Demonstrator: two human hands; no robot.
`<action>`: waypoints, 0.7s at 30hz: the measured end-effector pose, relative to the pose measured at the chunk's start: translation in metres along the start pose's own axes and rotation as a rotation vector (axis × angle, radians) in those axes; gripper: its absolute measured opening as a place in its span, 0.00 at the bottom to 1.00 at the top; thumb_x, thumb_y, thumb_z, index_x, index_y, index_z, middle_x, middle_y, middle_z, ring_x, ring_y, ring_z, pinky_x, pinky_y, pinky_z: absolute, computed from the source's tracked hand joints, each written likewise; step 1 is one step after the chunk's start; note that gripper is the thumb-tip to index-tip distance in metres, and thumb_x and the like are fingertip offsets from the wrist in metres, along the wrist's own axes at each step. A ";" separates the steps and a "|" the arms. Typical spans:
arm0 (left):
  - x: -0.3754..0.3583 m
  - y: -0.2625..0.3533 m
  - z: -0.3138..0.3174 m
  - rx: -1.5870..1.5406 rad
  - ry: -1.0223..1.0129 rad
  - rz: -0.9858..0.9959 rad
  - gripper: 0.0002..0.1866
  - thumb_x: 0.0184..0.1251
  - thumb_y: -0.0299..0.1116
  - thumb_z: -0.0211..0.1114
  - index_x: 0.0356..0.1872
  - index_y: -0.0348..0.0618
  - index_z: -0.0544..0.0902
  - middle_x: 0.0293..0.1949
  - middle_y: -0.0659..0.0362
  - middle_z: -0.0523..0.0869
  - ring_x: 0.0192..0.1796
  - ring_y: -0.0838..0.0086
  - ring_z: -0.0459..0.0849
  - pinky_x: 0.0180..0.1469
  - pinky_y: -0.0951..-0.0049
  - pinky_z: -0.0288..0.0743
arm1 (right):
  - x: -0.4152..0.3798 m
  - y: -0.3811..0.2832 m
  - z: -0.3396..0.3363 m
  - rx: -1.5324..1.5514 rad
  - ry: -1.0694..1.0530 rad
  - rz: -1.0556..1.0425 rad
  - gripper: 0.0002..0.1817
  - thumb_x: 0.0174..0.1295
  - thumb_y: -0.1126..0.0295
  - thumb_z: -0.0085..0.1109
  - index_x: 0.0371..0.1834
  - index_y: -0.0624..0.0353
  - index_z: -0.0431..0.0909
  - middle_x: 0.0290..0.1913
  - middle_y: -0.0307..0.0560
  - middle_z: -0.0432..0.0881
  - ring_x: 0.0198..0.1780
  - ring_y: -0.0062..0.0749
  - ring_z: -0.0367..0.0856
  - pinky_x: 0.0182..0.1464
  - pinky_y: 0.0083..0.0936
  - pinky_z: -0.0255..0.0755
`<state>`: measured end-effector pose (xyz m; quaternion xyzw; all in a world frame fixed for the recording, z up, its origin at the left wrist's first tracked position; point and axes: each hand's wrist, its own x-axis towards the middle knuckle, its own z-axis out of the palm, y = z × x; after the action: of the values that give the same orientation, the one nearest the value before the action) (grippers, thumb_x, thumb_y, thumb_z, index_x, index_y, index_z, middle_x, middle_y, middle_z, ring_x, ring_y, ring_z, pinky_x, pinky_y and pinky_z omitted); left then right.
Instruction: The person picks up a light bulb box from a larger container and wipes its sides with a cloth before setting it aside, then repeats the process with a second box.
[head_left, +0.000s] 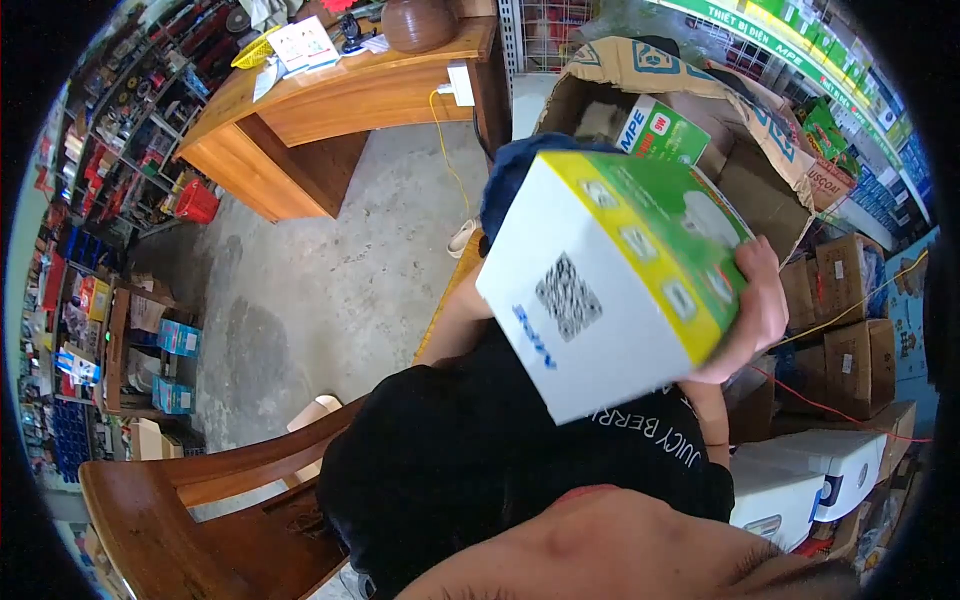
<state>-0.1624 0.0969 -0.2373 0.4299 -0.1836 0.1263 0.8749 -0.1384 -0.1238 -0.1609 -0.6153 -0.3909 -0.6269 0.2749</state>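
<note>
A white, green and yellow MPE-branded box (600, 280), printed with a QR code, is held tilted in front of my chest. My right hand (755, 300) is closed around its right edge, the fingers on the green face. My left forearm (455, 330) reaches behind the left side of this box, which hides my left hand. Just beyond stands a large open cardboard carton (780, 205), with another green and white MPE box (665, 130) inside it.
I sit on a wooden bench (230, 530). Ahead is a wooden desk (370, 105) with a brown pot (418, 25). Cardboard boxes (855, 365) and white packages (790, 480) are stacked at right. Crowded shelves (90, 180) line the left, beside a red bucket (197, 201).
</note>
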 end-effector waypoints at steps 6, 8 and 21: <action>0.000 -0.002 -0.001 -0.037 -0.007 -0.025 0.26 0.71 0.44 0.50 0.59 0.32 0.65 0.54 0.49 0.76 0.54 0.64 0.78 0.56 0.66 0.71 | 0.001 -0.007 -0.006 -0.020 -0.011 0.016 0.32 0.50 0.50 0.66 0.55 0.46 0.62 0.48 0.50 0.71 0.50 0.44 0.72 0.53 0.50 0.70; 0.001 -0.004 -0.001 -0.045 -0.004 -0.023 0.26 0.71 0.44 0.50 0.60 0.32 0.65 0.55 0.49 0.76 0.54 0.64 0.78 0.57 0.66 0.71 | -0.004 -0.001 -0.008 -0.030 -0.006 -0.039 0.31 0.51 0.50 0.66 0.55 0.42 0.62 0.49 0.49 0.70 0.51 0.43 0.71 0.55 0.52 0.68; 0.012 0.005 0.017 -0.171 0.052 0.188 0.31 0.69 0.45 0.53 0.66 0.36 0.58 0.65 0.50 0.66 0.67 0.61 0.65 0.69 0.58 0.54 | -0.002 -0.003 0.003 -0.189 0.017 0.004 0.25 0.51 0.59 0.67 0.51 0.35 0.65 0.55 0.47 0.69 0.62 0.47 0.64 0.67 0.53 0.51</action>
<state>-0.1574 0.0874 -0.2189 0.3311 -0.2104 0.2026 0.8972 -0.1387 -0.1198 -0.1634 -0.6339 -0.3267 -0.6656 0.2201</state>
